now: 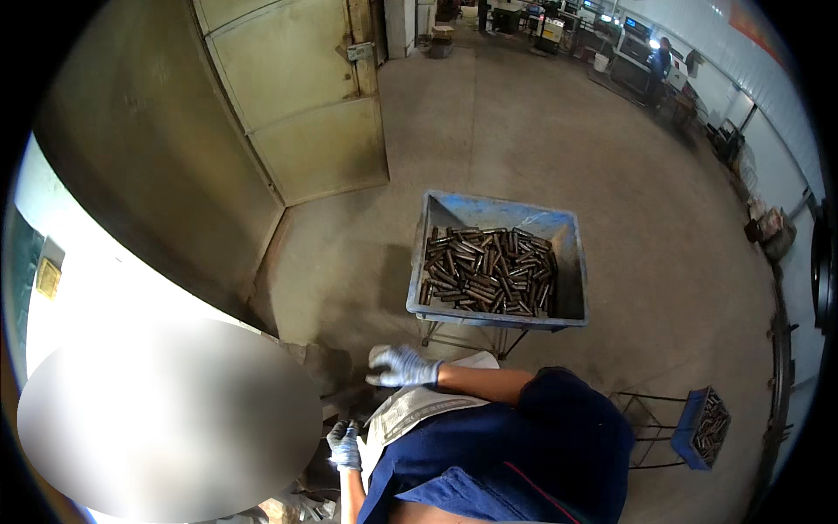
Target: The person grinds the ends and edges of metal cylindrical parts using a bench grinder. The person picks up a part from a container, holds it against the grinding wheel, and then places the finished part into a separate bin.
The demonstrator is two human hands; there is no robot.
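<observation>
My right hand (404,367), in a blue-and-white knitted glove, reaches leftward in front of my body. Its fingers are bent but apart, and nothing shows between them. Lower down, my left hand (346,444) wears the same kind of glove. Its fingers curl inward, and whatever they may hold is hidden. A pale printed apron (419,410) covers my front below the right forearm. Beyond my hands, a blue bin (572,262) on a metal stand holds many short dark metal pins (489,271). Neither hand touches the bin.
Large yellowish metal doors (297,79) stand at the far left. A smaller blue bin (690,428) of metal parts rests on a frame at the lower right. Machines and a person (661,65) are at the back right. A blurred pale patch hides the lower left.
</observation>
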